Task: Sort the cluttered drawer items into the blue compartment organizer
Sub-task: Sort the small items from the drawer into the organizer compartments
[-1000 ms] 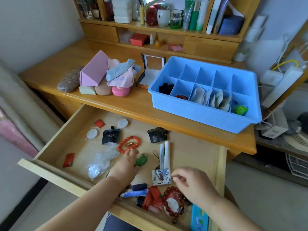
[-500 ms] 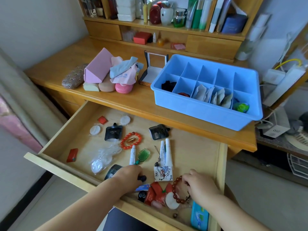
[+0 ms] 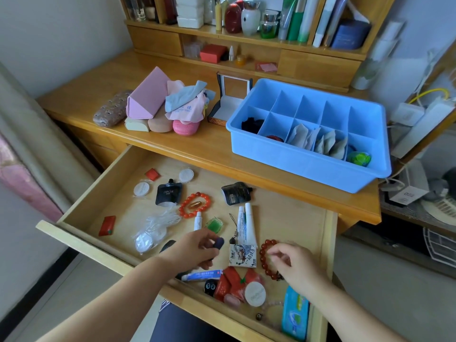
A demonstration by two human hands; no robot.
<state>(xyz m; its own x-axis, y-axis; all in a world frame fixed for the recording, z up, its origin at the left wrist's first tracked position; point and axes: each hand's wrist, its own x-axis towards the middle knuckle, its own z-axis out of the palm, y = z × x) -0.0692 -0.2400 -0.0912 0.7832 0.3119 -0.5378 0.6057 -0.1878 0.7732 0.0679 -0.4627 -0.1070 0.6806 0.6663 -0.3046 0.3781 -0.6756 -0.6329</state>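
Observation:
The open wooden drawer [image 3: 291, 218] holds a scatter of small items. My left hand [image 3: 195, 250] is raised over its front part, fingers closed on a small dark blue capsule-shaped object [image 3: 219, 243]. My right hand [image 3: 296, 265] pinches a dark red bead bracelet [image 3: 265, 257], lifted off the drawer floor. The blue compartment organizer [image 3: 308, 166] stands on the desk at the right; its front cells hold a black item, a red item, several paper sachets and a green ball. An orange bead bracelet [image 3: 195, 206], two black sachets, white tubes and red packets lie in the drawer.
On the desk left of the organizer sit a pink triangular case [image 3: 148, 95], cloths, a patterned glasses case [image 3: 111, 114] and an open jewellery box [image 3: 232, 99]. Shelves with bottles rise behind. A blue tissue pack [image 3: 294, 314] lies at the drawer's front right corner.
My left hand has picked the dark blue object out of the front clutter and raised it. My right hand has lifted the dark red bracelet up and to the right.

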